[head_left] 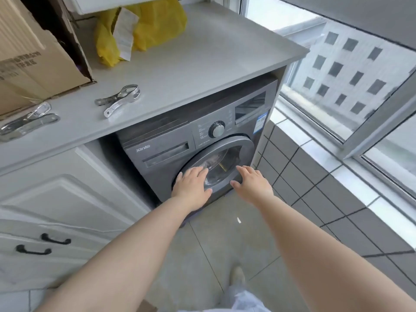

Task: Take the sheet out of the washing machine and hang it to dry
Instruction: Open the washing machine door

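Both hands at the closed washer door
Left hand (192,184) flat on door (221,163); right hand (253,182), fingers spread, nearer its right rim.

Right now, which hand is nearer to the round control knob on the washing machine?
The right hand, slightly. It reaches the door's right rim, below and right of the control knob. The left hand lies on the door's lower left, farther off.
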